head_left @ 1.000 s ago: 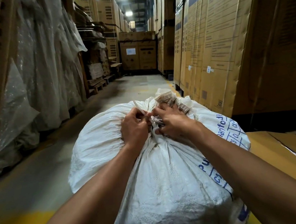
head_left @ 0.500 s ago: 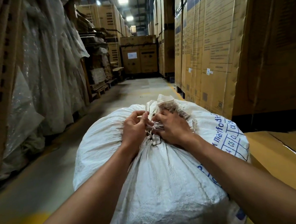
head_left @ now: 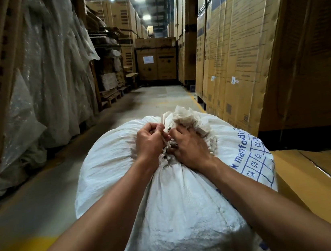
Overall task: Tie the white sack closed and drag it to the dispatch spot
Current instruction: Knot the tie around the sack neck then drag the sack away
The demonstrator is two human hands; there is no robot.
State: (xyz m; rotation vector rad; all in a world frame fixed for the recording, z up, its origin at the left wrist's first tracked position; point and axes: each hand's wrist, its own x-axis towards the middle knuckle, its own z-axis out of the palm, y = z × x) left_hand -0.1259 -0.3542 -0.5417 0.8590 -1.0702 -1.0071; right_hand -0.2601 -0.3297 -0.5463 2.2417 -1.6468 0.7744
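**Sack neck gripped in both hands, mid-aisle**

Near centre of the aisle floor [head_left: 34, 205]: one white sack [head_left: 183, 217], two bare hands on it. Left hand [head_left: 149, 143] is curled into a fist, fingers pinching a thin white tie strip [head_left: 165, 141] at the gathered neck. Right hand [head_left: 188, 146] is clamped over the bunched sack mouth [head_left: 188, 116], which sticks out on the far side of the knuckles. Hands almost touch, strip between them. Can't tell whether a knot is formed; fingers cover it. Sack body bulges toward the near side under both forearms, blue printed grid on its right flank. Right: row of tall cardboard cartons [head_left: 233, 42], one low carton [head_left: 315, 185] just beside the sack. Left: plastic-wrapped stock [head_left: 53, 66].
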